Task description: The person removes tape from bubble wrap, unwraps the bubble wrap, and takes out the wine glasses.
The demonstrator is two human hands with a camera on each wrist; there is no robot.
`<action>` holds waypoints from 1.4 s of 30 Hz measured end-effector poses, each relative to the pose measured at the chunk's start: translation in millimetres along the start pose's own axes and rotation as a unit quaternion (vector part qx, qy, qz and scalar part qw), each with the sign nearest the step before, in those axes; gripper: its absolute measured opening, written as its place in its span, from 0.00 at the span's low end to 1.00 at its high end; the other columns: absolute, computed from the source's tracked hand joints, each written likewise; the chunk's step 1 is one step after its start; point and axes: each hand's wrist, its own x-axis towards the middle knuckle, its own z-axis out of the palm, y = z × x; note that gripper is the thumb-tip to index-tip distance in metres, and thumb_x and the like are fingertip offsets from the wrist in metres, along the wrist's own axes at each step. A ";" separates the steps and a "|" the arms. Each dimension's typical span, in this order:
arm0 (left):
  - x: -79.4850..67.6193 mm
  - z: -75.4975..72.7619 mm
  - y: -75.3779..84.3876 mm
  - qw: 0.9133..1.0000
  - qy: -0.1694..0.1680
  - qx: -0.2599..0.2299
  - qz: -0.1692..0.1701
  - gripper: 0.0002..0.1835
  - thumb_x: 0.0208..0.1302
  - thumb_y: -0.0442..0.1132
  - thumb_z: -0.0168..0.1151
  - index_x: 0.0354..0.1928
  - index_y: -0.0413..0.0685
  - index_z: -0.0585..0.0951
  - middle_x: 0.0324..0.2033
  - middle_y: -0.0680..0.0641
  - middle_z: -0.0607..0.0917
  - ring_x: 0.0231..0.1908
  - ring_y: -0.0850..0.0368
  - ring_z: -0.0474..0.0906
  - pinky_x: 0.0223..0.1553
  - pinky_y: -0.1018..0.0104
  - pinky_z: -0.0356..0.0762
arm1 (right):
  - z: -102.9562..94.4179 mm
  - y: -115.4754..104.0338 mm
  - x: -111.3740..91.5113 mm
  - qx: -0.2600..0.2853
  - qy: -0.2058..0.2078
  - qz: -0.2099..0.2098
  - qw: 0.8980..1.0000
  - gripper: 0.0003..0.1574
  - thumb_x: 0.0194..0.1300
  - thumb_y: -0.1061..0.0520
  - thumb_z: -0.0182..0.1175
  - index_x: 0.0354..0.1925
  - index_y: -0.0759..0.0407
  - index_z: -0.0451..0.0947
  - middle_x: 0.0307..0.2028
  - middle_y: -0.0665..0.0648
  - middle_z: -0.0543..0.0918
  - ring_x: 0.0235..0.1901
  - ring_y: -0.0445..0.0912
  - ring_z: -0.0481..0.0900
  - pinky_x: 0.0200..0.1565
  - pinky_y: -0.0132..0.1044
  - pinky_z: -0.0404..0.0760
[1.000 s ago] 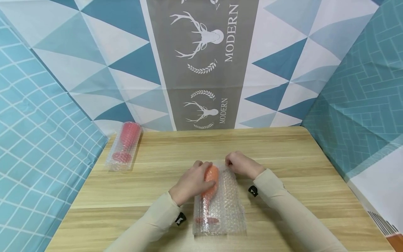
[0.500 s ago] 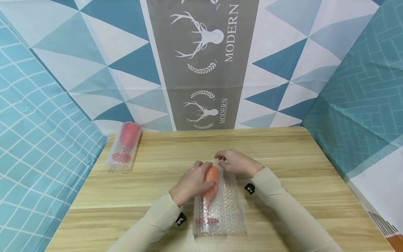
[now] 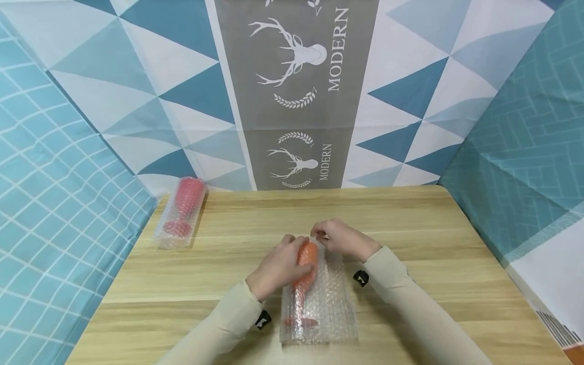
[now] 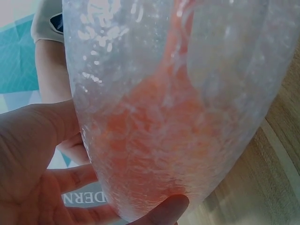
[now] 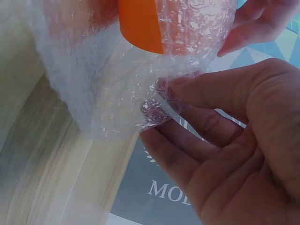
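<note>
An orange goblet (image 3: 308, 255) lies in bubble wrap (image 3: 332, 304) on the table, its bowl away from me and its foot near the front. My left hand (image 3: 279, 267) grips the bowl through the wrap; the left wrist view shows the orange bowl (image 4: 150, 131) behind the film, with fingers and thumb around it. At the bowl end, my right hand (image 3: 344, 238) pinches the wrap's far edge. In the right wrist view, a strip of bare orange goblet (image 5: 140, 23) shows beside the film, and thumb and fingertips hold the loose wrap edge (image 5: 154, 105).
Another goblet, pinkish red (image 3: 188, 195), lies inside bubble wrap (image 3: 196, 223) at the table's back left corner. The wooden table (image 3: 388, 213) meets a patterned backdrop (image 3: 301, 101) at its far edge. Blue patterned cloth hangs on both sides.
My right hand has shifted left along the wrap's far edge, from its right corner to close beside the bowl's rim. The left hand keeps its grip in the same place.
</note>
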 end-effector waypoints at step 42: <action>-0.3 1.3 -0.4 1.000 0.010 0.005 0.010 0.36 0.64 0.51 0.68 0.72 0.47 0.72 0.61 0.35 0.77 0.45 0.40 0.84 0.47 0.46 0.85 | -0.3 7.5 -7.1 0.009 0.016 0.009 1.000 0.09 0.72 0.66 0.59 0.43 0.59 0.85 0.41 0.55 0.90 0.43 0.45 0.87 0.48 0.37 0.87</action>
